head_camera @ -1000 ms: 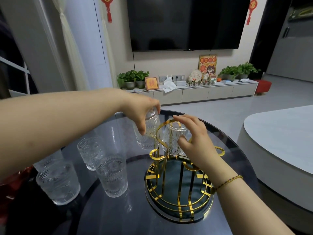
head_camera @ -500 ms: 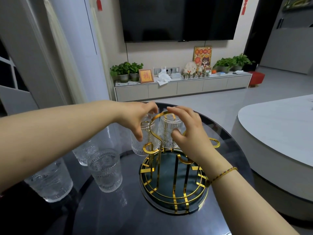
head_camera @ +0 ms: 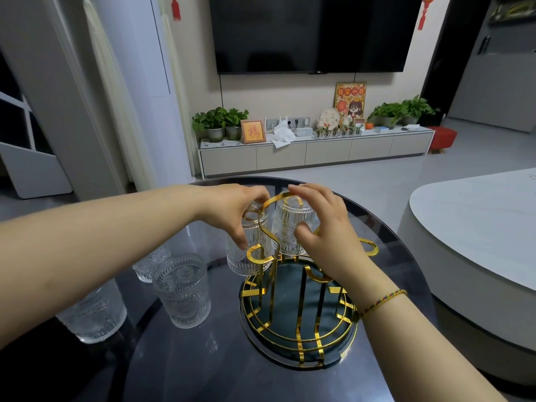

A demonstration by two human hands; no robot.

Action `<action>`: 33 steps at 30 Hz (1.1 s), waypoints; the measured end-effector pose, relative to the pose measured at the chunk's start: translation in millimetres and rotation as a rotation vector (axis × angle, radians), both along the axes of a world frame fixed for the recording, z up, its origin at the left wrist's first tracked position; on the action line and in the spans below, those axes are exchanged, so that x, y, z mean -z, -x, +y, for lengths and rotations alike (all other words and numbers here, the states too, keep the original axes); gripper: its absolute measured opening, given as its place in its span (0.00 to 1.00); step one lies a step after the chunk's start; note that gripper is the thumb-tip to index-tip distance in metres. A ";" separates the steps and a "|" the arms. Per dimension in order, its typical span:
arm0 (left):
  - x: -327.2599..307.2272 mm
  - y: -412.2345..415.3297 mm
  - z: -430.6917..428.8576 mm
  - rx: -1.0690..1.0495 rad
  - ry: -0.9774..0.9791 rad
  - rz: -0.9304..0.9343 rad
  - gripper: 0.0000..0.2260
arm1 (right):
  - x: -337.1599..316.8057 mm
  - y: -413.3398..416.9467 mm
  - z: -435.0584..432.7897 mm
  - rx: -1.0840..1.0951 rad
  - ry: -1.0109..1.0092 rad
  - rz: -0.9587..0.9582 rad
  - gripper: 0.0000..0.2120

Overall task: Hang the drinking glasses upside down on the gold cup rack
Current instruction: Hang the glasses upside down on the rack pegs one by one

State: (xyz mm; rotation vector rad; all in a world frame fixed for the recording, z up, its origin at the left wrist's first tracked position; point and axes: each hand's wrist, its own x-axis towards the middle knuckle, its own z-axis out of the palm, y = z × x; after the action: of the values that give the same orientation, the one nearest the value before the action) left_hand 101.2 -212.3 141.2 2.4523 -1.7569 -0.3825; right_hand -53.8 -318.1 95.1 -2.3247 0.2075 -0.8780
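- The left hand gripped an inverted glass, axis upright, at the far-left side of the gold cup rack.
- The right hand gripped a second inverted glass just right of it.
- Three upright glasses stood left, nearer the left hand.

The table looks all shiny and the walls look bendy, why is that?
Head view: the dark glass table mirrors the room light, so pale glare streaks show beside the upright glass. The gold cup rack glints too. The wide-angle lens bends straight lines near the edges, like the curtain at the left. The left forearm, close to the camera, looks oversized and a little soft.
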 end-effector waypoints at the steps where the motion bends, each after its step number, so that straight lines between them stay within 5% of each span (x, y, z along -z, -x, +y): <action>1: 0.5 -0.1 0.3 -0.002 0.004 0.014 0.33 | 0.1 -0.2 -0.1 0.002 0.002 0.001 0.25; 9: 2.0 -6.1 5.3 -0.072 0.104 0.140 0.40 | 0.0 -0.4 -0.1 0.003 0.005 -0.001 0.25; 27: 7.0 -5.0 6.0 -0.098 0.136 0.185 0.33 | 0.6 -0.9 0.6 0.007 0.017 -0.018 0.25; 33: 5.7 -3.1 11.9 -0.148 0.193 0.142 0.42 | -1.0 -0.3 1.3 0.011 0.012 -0.011 0.25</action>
State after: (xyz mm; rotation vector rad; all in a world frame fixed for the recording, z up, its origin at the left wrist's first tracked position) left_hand 104.3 -200.4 135.5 2.3381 -1.4731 -0.3454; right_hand -53.5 -316.9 96.1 -2.3311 0.2112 -0.8996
